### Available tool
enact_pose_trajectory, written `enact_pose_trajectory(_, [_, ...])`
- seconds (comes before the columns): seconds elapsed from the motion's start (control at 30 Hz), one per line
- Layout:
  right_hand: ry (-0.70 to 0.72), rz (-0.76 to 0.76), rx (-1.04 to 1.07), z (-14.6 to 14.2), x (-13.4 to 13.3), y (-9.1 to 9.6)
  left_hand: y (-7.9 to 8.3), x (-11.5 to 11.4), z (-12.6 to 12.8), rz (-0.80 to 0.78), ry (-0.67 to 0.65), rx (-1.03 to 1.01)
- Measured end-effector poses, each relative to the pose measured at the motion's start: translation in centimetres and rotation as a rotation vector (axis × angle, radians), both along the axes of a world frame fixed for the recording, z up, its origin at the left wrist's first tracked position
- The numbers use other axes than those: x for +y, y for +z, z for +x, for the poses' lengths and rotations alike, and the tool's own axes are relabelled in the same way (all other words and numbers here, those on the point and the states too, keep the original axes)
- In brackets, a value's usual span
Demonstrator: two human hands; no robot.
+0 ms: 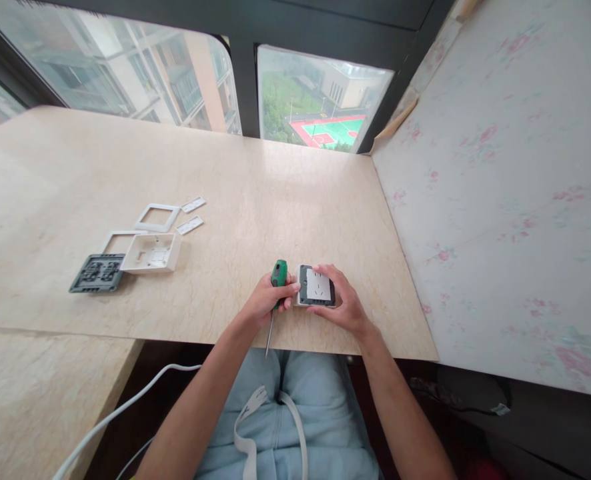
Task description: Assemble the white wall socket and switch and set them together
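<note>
My left hand (267, 299) is closed around a green-handled screwdriver (278, 275), whose metal shaft points down past the table's front edge; its thumb also presses the left side of a wall socket module (317, 285). The module has a white face in a dark frame and rests on the beige marble tabletop (255, 213) near the front edge. From the right, my right hand (343, 303) grips that module, fingers curled over its top and bottom.
At the left of the tabletop lie a grey switch insert (97, 273), a white back box (152, 253), a white frame (157, 217) and two small white strips (193, 215). A floral-patterned wall (515, 200) rises on the right. Windows stand behind. A white cable (125, 407) hangs below.
</note>
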State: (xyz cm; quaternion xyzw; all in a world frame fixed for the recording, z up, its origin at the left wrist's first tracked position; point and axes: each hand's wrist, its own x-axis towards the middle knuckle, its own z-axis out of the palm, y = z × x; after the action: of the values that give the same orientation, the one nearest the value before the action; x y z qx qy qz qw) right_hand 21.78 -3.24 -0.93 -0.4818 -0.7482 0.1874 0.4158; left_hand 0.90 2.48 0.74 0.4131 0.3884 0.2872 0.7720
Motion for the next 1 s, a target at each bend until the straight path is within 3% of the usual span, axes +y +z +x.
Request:
enact_pose_trajectory(0.3, [-0.124, -0.048, 0.004, 0.0, 0.0, -0.8, 0.1, 0.0, 0.1, -0.048, 0.086, -0.052])
enact_pose_trajectory(0.57, [-0.183, -0.064, 0.043, 0.0, -0.1, -0.4, 0.0, 0.1, 0.2, -0.040, 0.077, -0.045])
enact_pose_trajectory(0.87, [-0.207, -0.246, 0.266, 0.0, -0.1, -1.4, 0.6, 0.1, 0.8, -0.081, 0.148, 0.013])
enact_pose_trajectory(1.0, [-0.262, -0.312, 0.238, -0.8, -1.1, -1.2, 0.7, 0.1, 0.8, -0.077, 0.169, 0.006])
